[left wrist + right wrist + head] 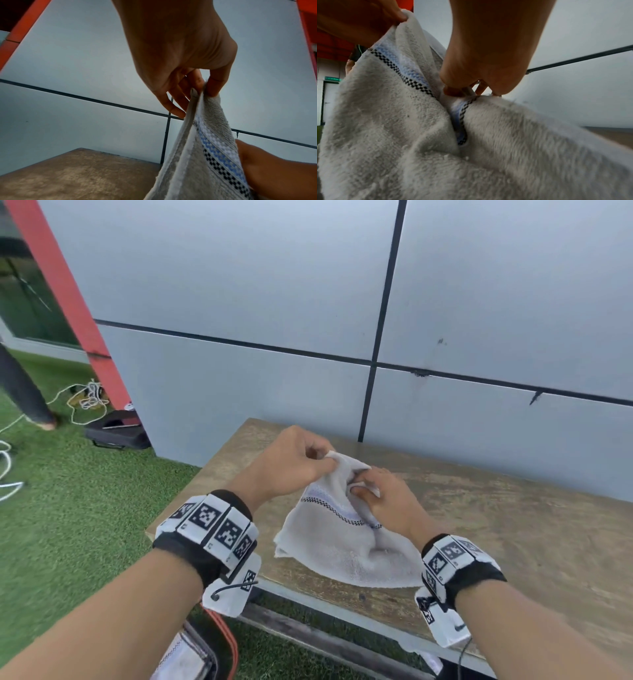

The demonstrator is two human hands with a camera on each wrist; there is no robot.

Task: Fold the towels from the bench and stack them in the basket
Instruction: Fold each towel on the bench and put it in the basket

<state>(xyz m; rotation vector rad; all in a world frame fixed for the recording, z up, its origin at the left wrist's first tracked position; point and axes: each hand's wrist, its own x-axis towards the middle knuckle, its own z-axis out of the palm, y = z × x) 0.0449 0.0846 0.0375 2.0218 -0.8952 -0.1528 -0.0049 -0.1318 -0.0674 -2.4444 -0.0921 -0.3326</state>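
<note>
A white towel (346,546) with a blue and black checked stripe lies bunched on the wooden bench (513,525). My left hand (294,463) pinches one corner of it between thumb and fingers and lifts that corner above the bench. Just to the right and lower, my right hand (376,498) pinches the towel's edge by the stripe. In the left wrist view the towel (202,155) hangs from the left hand (202,88). The right wrist view has the right hand (467,89) gripping the towel (436,148) at the stripe.
A grey panelled wall (308,302) stands right behind the bench. Green turf (68,525) covers the ground to the left, with cables (85,398) and a black case (116,433). An orange-rimmed basket (219,645) with white cloth in it sits below the bench's near left corner.
</note>
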